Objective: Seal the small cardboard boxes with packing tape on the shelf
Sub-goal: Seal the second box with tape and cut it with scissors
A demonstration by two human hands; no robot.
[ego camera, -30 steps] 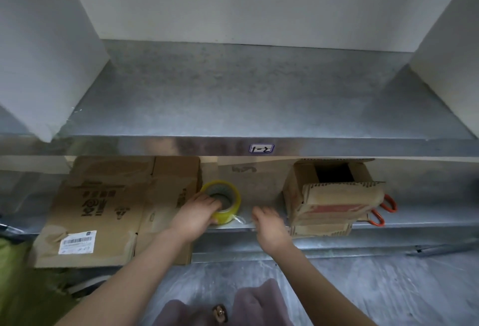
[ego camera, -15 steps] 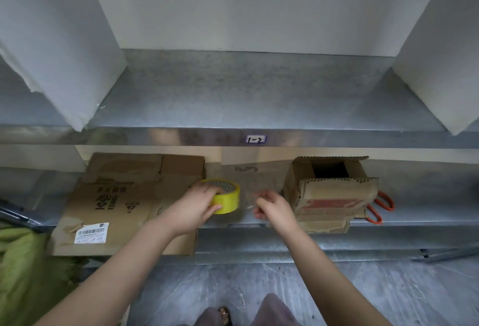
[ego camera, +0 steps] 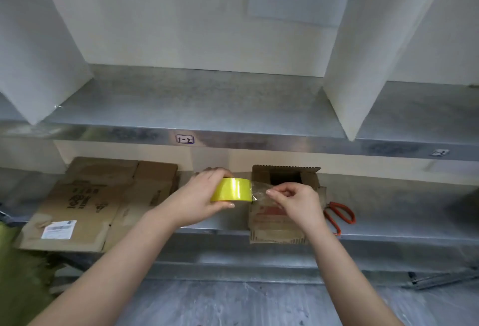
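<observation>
A yellow roll of packing tape [ego camera: 231, 190] is held up in front of the lower shelf [ego camera: 404, 232]; my left hand [ego camera: 203, 197] grips it from the left. My right hand [ego camera: 295, 202] pinches the clear loose end of the tape [ego camera: 259, 192], pulled a short way off the roll. Just behind my right hand stands a small cardboard box [ego camera: 278, 227] with its top flaps open; my hand hides part of its front.
Flattened cardboard sheets [ego camera: 90, 204] lie on the lower shelf at the left. Orange-handled scissors [ego camera: 339, 215] lie right of the box. An upper metal shelf [ego camera: 197, 103] with white dividers [ego camera: 368, 48] runs above. Green cloth [ego camera: 18, 274] sits low left.
My left hand lifted the tape roll off the shelf and turned it on edge. My right hand took the loose end and drew it to the right. The camera tilted upward.
</observation>
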